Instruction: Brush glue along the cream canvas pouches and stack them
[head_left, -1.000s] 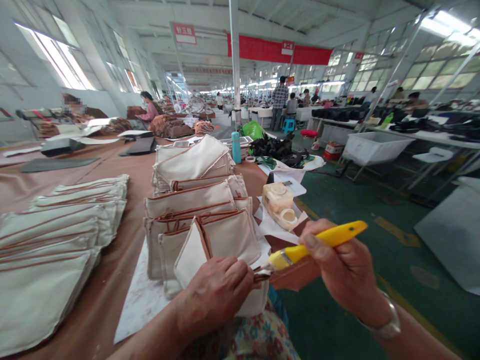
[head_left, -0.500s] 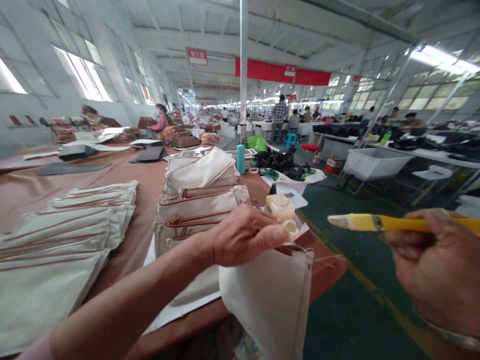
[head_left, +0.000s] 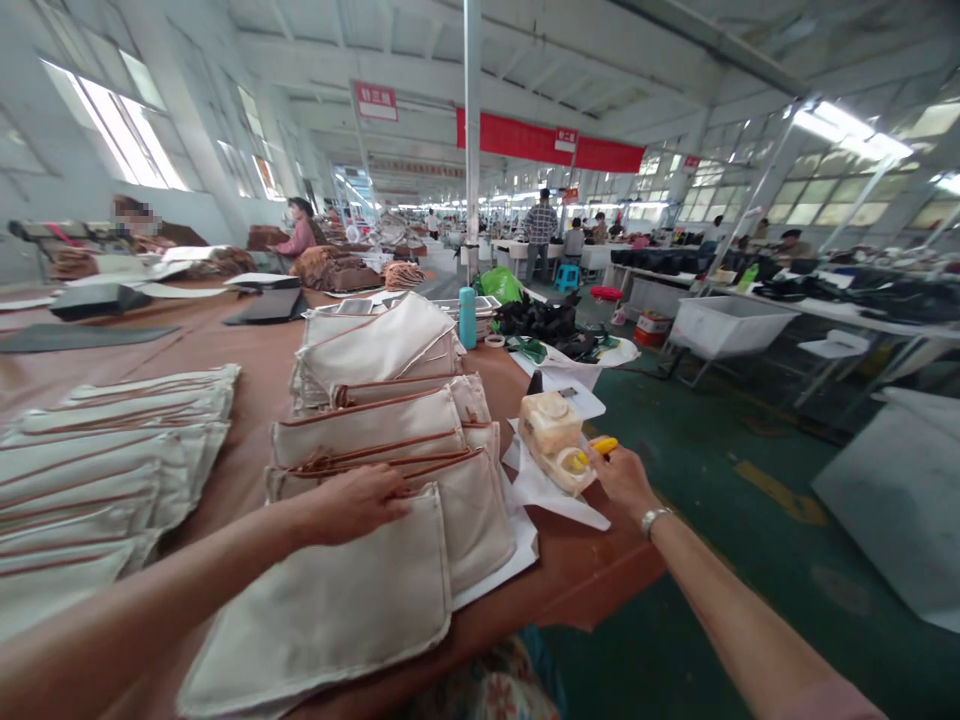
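Observation:
My right hand (head_left: 619,478) is closed around a yellow brush (head_left: 602,448), whose bristle end is down in the round mouth of a glue-stained plastic container (head_left: 553,425). Cream fabric pouches with brown edging (head_left: 375,425) lie overlapped in a row on the brown-covered table. Over the nearest pouches is my left hand (head_left: 364,500), its fingers at the top edge of the front cream pouch (head_left: 337,590). Whether those fingers pinch the edge is too unclear to tell.
More cream pouches (head_left: 112,450) are fanned out at the left. A blue bottle (head_left: 467,318) stands behind the middle row, beside a pole. Black scraps (head_left: 547,325) fill a bin past the table's right edge. Several people are farther back.
My right hand has moved left and down, bringing the brush into the container. My left hand has moved left, and the pouch it held up at the table edge now lies flat on the row.

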